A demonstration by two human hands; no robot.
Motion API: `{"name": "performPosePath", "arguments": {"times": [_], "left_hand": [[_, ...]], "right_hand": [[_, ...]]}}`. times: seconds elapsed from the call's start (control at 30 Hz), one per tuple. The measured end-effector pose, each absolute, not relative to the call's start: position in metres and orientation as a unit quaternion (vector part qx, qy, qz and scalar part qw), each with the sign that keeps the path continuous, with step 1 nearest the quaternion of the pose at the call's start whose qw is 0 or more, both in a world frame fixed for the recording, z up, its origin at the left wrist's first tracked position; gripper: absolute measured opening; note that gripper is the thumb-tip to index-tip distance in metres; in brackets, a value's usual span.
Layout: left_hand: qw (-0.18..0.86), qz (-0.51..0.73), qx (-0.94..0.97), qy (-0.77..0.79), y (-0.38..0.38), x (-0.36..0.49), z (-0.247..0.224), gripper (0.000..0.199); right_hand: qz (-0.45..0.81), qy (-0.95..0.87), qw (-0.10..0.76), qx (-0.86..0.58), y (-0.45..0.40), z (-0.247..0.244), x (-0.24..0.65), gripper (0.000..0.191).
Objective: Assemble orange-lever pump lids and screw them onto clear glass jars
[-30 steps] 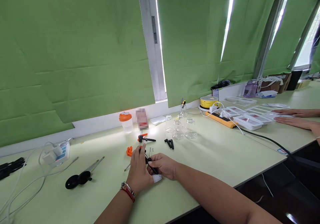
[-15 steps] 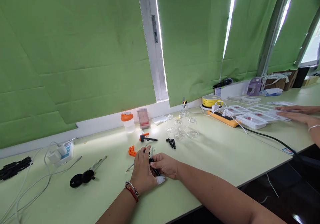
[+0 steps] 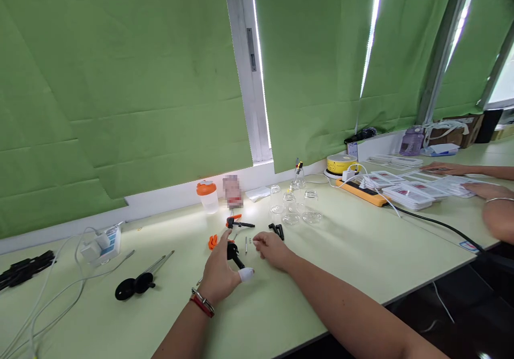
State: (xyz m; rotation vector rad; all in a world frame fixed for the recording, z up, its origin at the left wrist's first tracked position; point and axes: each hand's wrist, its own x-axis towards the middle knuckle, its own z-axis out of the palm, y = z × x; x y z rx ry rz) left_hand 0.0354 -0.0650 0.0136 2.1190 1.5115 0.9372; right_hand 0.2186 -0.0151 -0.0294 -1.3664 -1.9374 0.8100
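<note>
Had my left hand (image 3: 222, 271) around a black handled part (image 3: 235, 255), just over the table (image 3: 168, 316), near the orange clips (image 3: 212, 242). My right hand (image 3: 273, 251) was down beside some tiny metal bits (image 3: 250, 240); can't tell if its fingers had pinched any.

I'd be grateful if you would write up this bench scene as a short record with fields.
Left hand: holds a black part
Right hand: fingertips beside tiny metal pieces; grip unclear
Between hands: metal rod
Behind hands: glass jars, orange-lidded cup
Far left: black cables
Right: co-worker's hands near flat white pieces
</note>
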Motion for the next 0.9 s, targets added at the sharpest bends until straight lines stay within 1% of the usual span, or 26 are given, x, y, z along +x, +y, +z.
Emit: {"name": "performPosePath", "arguments": {"times": [0.07, 0.2, 0.27, 0.33, 0.43, 0.57, 0.73, 0.9], "left_hand": [[0.288, 0.337, 0.733, 0.516, -0.063, 0.030, 0.019, 0.086], [0.522, 0.352, 0.652, 0.423, -0.064, 0.027, 0.027, 0.073], [0.601, 0.351, 0.606, 0.386, -0.066, 0.027, 0.031, 0.069], [0.651, 0.340, 0.567, 0.374, -0.068, 0.027, 0.034, 0.067], [0.688, 0.301, 0.529, 0.396, -0.066, 0.026, 0.034, 0.067], [0.706, 0.246, 0.512, 0.423, -0.060, 0.023, 0.030, 0.069], [0.707, 0.235, 0.519, 0.420, -0.058, 0.023, 0.028, 0.070], [0.707, 0.233, 0.518, 0.422, -0.059, 0.024, 0.031, 0.066]], "right_hand": [[0.232, -0.751, 0.309, -0.536, -0.009, -0.031, 0.221, 0.027], [0.158, -0.787, 0.254, -0.539, -0.003, -0.037, 0.216, 0.023], [0.140, -0.798, 0.232, -0.538, -0.002, -0.039, 0.213, 0.018], [0.130, -0.804, 0.221, -0.537, -0.003, -0.039, 0.213, 0.018], [0.125, -0.806, 0.218, -0.535, -0.004, -0.037, 0.215, 0.019], [0.139, -0.799, 0.227, -0.539, -0.008, -0.034, 0.221, 0.014], [0.164, -0.786, 0.240, -0.546, -0.007, -0.032, 0.223, 0.018], [0.184, -0.783, 0.244, -0.542, -0.004, -0.032, 0.222, 0.012]]}}
